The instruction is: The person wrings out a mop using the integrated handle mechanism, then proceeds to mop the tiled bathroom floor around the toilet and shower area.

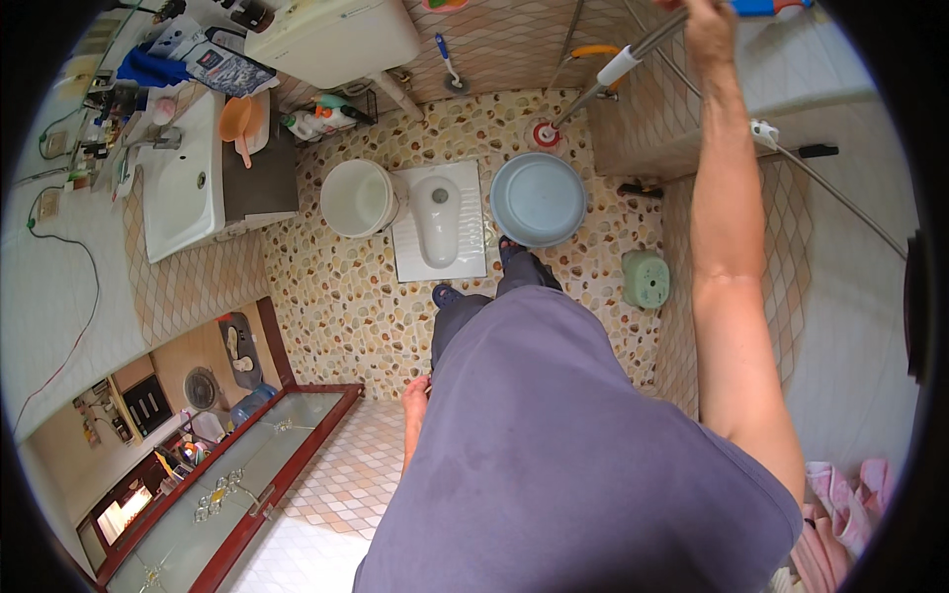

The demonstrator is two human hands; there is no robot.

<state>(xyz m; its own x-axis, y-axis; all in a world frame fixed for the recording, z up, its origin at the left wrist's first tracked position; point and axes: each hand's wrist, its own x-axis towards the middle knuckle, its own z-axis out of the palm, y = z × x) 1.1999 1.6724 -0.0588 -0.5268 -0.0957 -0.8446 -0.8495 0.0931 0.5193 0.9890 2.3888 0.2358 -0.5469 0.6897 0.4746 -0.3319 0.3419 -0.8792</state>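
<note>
My right hand [708, 33] is raised to the top right edge of the view, closed around the metal pole of a mop [582, 102]; its fingertips are partly cut off. The pole has a white sleeve and slants down to a round red-and-white mop head near the floor. A blue and red handle end [767, 7] shows just beyond the hand. My left hand [417, 399] hangs low beside my body, partly hidden by my shirt, so its grip is unclear. Near my feet are a light blue basin [540, 200], a white squat toilet [439, 222] and a white bucket [356, 198].
A washbasin [174, 215] with an orange dipper [241, 122] stands left, by cleaning bottles [319, 122]. A toilet brush [452, 70] hangs below the cistern [341, 37]. A green stool [645, 279] stands right, and a red-framed glass door [245, 482] lower left.
</note>
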